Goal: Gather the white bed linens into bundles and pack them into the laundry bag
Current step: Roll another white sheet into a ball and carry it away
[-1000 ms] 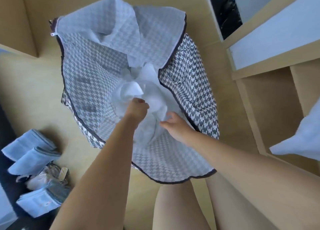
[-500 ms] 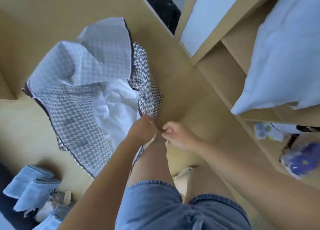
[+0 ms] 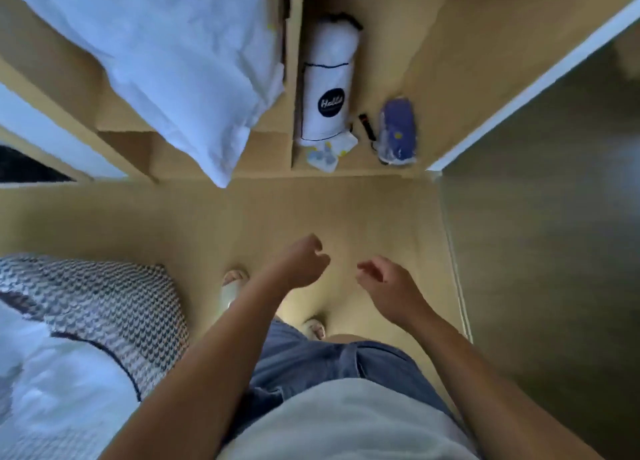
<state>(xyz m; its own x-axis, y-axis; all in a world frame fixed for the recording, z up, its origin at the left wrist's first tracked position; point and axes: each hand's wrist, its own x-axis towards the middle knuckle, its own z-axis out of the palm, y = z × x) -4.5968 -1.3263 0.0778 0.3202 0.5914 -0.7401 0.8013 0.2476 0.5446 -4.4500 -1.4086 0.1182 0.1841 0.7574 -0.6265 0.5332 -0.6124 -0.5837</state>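
Observation:
The houndstooth laundry bag (image 3: 114, 307) lies on the floor at the lower left, with white linen (image 3: 59, 387) showing inside its open mouth. A white pillow or bedding piece (image 3: 166, 65) hangs over a wooden ledge at the upper left. My left hand (image 3: 301, 265) and my right hand (image 3: 384, 283) hover over the bare floor in the middle, away from the bag. Both hold nothing and their fingers are loosely curled.
In a wooden shelf recess at the top stand a white roll with a black round label (image 3: 327, 85), a small black item (image 3: 367, 127) and a blue floral pouch (image 3: 398, 130). A darker floor area (image 3: 554, 252) starts at the right.
My hands have let go of the bag's rim and moved off to the right. The view has swung away from the bag toward the shelf and pillow.

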